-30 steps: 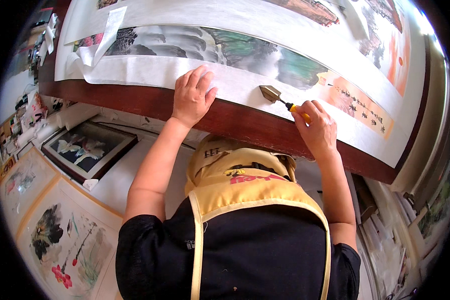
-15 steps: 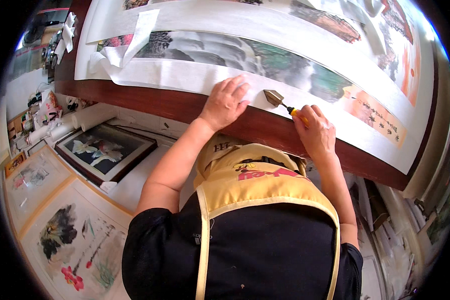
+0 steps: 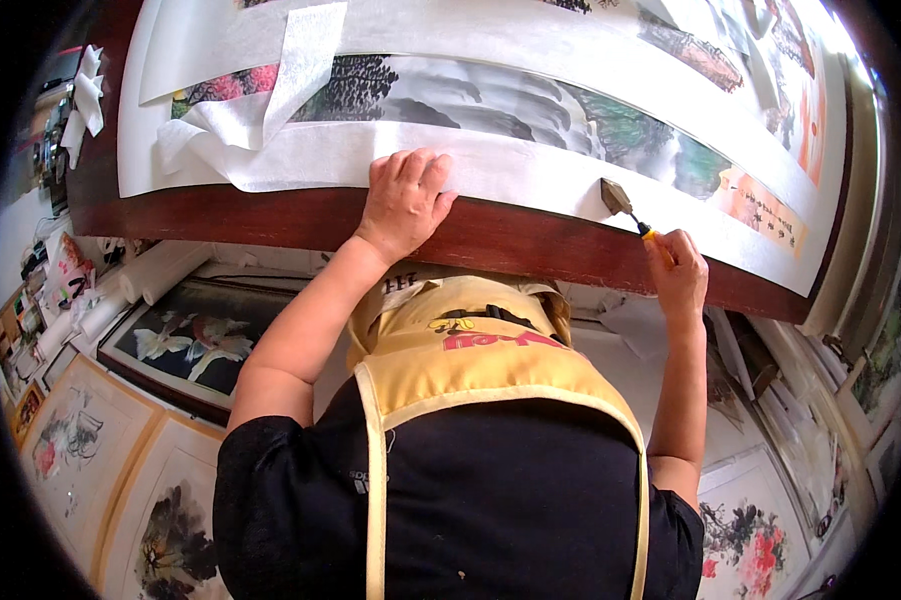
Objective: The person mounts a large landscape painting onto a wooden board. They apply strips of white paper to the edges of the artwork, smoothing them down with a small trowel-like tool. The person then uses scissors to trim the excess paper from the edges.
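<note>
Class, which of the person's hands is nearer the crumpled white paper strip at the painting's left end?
Left. The left hand presses the paper border just right of the crumpled white paper strip; the right hand is farther right.

Dark red wooden table [image 3: 270, 222], framed paintings [image 3: 195, 340] below

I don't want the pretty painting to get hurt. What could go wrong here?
1. The small metal scraper with the yellow handle, held in the right hand, has its blade on the thin white paper border of the long landscape painting; it might nick or tear it.
2. The left hand presses flat on that border; if it slips, the paper could crease.
3. The loose crumpled white paper strip lying on the painting might snag.
</note>
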The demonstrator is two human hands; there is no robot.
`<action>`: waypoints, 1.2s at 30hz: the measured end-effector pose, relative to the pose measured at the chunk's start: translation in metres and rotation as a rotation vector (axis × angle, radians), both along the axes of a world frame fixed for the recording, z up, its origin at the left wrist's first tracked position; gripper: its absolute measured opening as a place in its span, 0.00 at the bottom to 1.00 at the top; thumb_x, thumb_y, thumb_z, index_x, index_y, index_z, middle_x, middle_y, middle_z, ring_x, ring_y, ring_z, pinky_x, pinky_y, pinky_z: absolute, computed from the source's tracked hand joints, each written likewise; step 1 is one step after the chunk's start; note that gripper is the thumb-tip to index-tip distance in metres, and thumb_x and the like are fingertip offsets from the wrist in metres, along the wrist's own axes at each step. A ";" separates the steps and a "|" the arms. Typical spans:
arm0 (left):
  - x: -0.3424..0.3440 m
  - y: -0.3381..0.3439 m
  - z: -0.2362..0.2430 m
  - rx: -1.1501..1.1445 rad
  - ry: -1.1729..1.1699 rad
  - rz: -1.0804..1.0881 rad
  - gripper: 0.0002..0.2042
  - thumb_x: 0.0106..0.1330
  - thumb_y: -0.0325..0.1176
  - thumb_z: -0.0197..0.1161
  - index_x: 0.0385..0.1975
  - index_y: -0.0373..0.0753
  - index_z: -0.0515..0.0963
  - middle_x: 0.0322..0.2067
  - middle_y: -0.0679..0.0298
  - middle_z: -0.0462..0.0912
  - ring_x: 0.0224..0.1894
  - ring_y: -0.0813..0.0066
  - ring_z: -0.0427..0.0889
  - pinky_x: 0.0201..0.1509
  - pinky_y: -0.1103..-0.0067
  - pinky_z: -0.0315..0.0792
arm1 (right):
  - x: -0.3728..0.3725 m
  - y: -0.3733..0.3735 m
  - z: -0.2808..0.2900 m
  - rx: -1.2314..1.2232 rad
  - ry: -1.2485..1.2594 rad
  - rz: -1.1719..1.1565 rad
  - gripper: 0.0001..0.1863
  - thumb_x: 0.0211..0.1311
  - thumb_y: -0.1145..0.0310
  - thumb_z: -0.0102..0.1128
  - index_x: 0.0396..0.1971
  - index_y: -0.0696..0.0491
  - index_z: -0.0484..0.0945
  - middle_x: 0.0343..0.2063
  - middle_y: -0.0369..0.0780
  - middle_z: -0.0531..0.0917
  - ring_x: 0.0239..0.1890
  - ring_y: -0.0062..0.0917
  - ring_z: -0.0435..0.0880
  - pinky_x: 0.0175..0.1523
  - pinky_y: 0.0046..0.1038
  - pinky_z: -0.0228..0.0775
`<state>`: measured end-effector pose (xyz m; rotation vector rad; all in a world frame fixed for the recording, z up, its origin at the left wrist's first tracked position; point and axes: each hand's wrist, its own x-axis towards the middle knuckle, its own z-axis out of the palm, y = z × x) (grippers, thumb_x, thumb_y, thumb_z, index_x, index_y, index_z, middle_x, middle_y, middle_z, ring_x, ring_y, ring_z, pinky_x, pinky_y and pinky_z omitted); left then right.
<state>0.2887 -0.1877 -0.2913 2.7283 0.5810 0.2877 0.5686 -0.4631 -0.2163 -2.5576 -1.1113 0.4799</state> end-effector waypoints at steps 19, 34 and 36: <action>-0.010 0.018 0.002 0.062 0.032 0.061 0.22 0.61 0.43 0.67 0.55 0.49 0.73 0.57 0.63 0.70 0.54 0.63 0.70 0.59 0.64 0.62 | -0.079 0.121 -0.003 0.067 0.046 0.244 0.08 0.63 0.62 0.64 0.31 0.49 0.77 0.29 0.36 0.79 0.28 0.36 0.84 0.30 0.36 0.76; -0.079 0.090 0.008 0.095 0.033 0.074 0.22 0.59 0.43 0.68 0.52 0.47 0.72 0.53 0.62 0.71 0.53 0.64 0.72 0.57 0.66 0.65 | -0.101 0.138 0.000 -0.029 0.037 0.167 0.09 0.61 0.63 0.68 0.33 0.51 0.78 0.30 0.37 0.80 0.30 0.36 0.83 0.34 0.35 0.76; -0.086 0.094 0.007 0.094 0.042 0.090 0.23 0.62 0.44 0.67 0.55 0.47 0.71 0.55 0.61 0.71 0.55 0.61 0.72 0.59 0.65 0.65 | -0.103 0.138 0.000 -0.021 0.039 0.160 0.09 0.61 0.64 0.68 0.33 0.51 0.78 0.30 0.37 0.80 0.30 0.36 0.83 0.34 0.35 0.76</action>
